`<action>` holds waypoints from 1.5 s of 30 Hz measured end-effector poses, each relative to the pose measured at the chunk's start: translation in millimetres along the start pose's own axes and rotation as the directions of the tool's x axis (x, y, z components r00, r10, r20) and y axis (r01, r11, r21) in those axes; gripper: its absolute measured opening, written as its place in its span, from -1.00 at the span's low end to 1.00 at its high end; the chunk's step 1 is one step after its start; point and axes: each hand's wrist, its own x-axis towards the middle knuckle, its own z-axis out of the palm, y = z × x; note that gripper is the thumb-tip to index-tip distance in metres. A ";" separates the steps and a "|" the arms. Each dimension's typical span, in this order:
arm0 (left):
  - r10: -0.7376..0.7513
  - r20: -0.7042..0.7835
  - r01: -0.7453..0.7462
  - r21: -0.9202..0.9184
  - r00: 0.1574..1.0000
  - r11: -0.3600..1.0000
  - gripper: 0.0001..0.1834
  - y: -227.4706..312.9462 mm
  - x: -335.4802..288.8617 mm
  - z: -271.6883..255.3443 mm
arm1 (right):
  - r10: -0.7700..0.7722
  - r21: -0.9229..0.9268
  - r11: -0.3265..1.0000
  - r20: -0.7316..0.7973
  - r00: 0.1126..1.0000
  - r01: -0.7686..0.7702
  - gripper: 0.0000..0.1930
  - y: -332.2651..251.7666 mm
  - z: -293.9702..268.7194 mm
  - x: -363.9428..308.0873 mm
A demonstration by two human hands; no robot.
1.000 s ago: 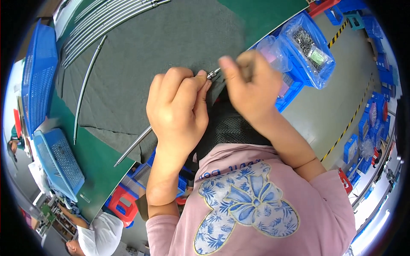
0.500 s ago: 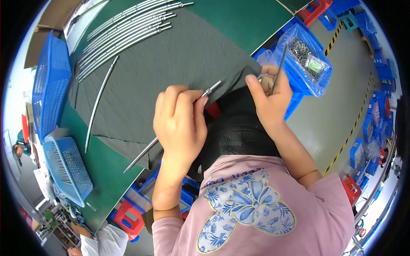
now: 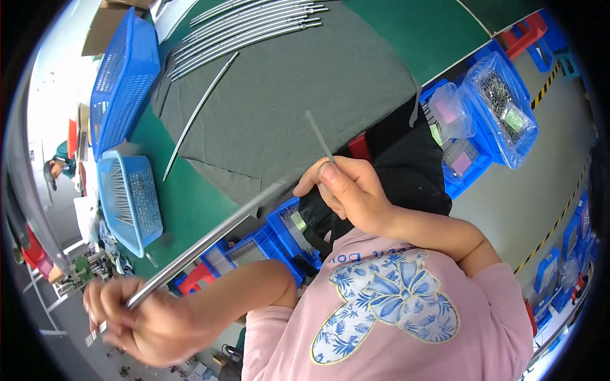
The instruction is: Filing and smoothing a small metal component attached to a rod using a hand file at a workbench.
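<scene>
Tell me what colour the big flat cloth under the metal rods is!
The big flat cloth is dark grey, clearest in the head view.

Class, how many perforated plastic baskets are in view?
2: a blue perforated plastic basket, upper left, and a light-blue perforated plastic basket, below it. Others could be hidden.

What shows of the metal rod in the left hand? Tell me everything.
The metal rod is long, slim and silvery, with a smooth-looking, shiny surface. The left hand grips it near its lower end, which juts out beyond the grip. It slants up rightward in view; its far end is blurred near the right hand, contact unclear.
</scene>
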 end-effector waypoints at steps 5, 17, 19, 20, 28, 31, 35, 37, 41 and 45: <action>-0.209 -0.112 0.194 -0.130 0.972 0.972 -0.91 -31.5 -14.4 -34.5 | 0.123 0.254 0.963 -0.132 0.984 -0.086 -0.68 0.6 -7.0 -2.5; -0.062 0.007 -0.005 1.000 0.998 0.028 -0.73 -46.7 -61.1 -97.6 | -0.095 -0.288 0.957 -0.156 0.983 0.046 -0.66 -31.7 -57.0 3.4; -0.550 0.369 -0.404 0.913 0.749 0.062 -0.75 -77.7 -71.5 -70.9 | -0.078 -0.303 0.953 -0.145 0.986 0.031 -0.66 -33.8 -61.3 2.6; -0.686 0.385 -0.406 0.903 0.617 0.142 -0.75 -93.5 -78.3 -57.7 | -0.076 -0.307 0.951 -0.143 0.987 0.029 -0.66 -36.1 -62.3 1.8; -0.735 0.487 -0.393 0.863 0.472 0.319 -0.78 -135.8 -95.3 -53.7 | 0.038 -0.341 0.934 -0.198 0.980 -0.105 -0.63 -48.4 -59.6 -0.2; -0.677 0.458 -0.455 0.868 0.576 0.201 -0.79 -137.1 -107.9 -53.5 | 0.065 -0.200 0.974 -0.189 0.980 -0.103 -0.59 -44.0 -61.6 -17.1; -0.640 0.488 -0.496 0.848 0.594 0.186 -0.78 -141.4 -110.6 -58.4 | 0.115 -0.298 0.935 -0.264 0.958 -0.194 -0.63 -37.2 -54.5 -31.4; -0.674 0.452 -0.460 0.869 0.584 0.184 -0.77 -140.3 -109.2 -58.9 | 0.076 -0.387 0.903 -0.283 0.956 -0.187 -0.65 -36.4 -53.2 -31.7; -0.638 0.458 -0.413 0.881 0.619 0.232 -0.77 -143.9 -109.6 -61.2 | 0.068 -0.500 0.839 -0.294 0.953 -0.214 -0.70 -36.2 -47.6 -28.4; -0.637 0.450 -0.401 0.886 0.627 0.231 -0.78 -143.6 -111.9 -61.2 | 0.068 -0.510 0.836 -0.272 0.960 -0.203 -0.70 -33.7 -48.1 -25.7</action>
